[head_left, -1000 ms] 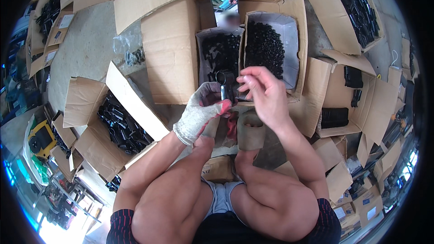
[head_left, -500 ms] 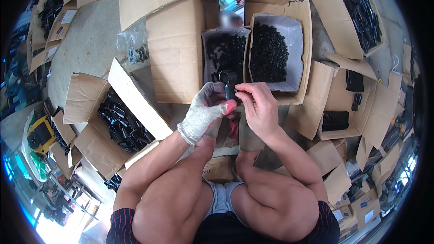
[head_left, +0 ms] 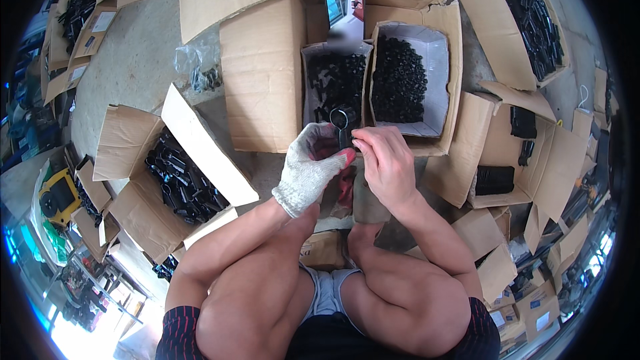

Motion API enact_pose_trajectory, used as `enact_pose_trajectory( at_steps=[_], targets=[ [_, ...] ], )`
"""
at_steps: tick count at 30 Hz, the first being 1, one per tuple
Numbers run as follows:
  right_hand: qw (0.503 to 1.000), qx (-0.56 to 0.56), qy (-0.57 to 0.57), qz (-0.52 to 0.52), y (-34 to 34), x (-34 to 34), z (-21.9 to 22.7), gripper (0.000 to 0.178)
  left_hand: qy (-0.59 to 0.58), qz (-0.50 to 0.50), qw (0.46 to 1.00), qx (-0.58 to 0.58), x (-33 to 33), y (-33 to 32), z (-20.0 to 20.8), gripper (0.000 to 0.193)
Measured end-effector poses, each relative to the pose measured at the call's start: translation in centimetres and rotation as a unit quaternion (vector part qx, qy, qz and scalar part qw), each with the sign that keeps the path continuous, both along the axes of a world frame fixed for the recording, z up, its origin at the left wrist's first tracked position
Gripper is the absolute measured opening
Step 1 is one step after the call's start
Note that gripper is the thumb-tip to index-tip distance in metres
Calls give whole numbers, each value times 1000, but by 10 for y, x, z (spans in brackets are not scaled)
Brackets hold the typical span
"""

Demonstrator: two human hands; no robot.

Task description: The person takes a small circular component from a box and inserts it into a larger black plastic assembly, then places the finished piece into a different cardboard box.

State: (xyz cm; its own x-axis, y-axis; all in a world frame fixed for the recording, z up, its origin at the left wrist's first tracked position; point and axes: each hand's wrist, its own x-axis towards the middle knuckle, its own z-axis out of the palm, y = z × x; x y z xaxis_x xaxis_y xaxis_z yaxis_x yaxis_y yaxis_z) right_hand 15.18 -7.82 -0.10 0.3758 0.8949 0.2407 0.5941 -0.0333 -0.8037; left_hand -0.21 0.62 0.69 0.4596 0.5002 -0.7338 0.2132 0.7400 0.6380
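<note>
In my left hand (head_left: pixel 305 172), which wears a white glove with red fingertips, is a black ring-ended part (head_left: pixel 343 137), its ring pointing away from me. The gloved fingers and thumb close around its shaft. My right hand (head_left: pixel 390 163) is bare and pinches right against the side of that shaft. Whatever lies between its fingertips is too small and covered to make out. Just beyond my hands, a lined box (head_left: pixel 305 93) holds small black pieces (head_left: pixel 340 70). To its right, another lined box (head_left: pixel 437 67) is filled with small black caps or nuts (head_left: pixel 399 80).
A phone (head_left: pixel 345 13) stands upright behind the lined boxes, inside a large carton (head_left: pixel 260 73). An open carton at left holds many black parts (head_left: pixel 183 177). Further cartons stand at right, one with black blocks (head_left: pixel 495 179). A clear plastic bag (head_left: pixel 198 67) lies on the floor.
Both hands and the ring-ended part have shifted slightly right and nearer to me. My right fingertips have come closer against the shaft. The picture on the phone's screen is different.
</note>
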Motion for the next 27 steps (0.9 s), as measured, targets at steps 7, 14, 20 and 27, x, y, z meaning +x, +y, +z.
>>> enact_pose_trajectory(
  at_steps=[7,14,20,27],
  targets=[
    [1000,-8,15,-11,-2,0,-2,17,4,9,1000,6,2,-1,-1,39],
    [999,-32,13,-29,-2,-2,-6,14,-14,13,1000,23,1,-2,-4,40],
    [986,-119,-115,19,8,5,9,25,-9,-11,999,36,0,-3,-2,41],
    [994,-102,3,31,7,8,13,18,-17,7,1000,16,0,0,2,45]
  ],
)
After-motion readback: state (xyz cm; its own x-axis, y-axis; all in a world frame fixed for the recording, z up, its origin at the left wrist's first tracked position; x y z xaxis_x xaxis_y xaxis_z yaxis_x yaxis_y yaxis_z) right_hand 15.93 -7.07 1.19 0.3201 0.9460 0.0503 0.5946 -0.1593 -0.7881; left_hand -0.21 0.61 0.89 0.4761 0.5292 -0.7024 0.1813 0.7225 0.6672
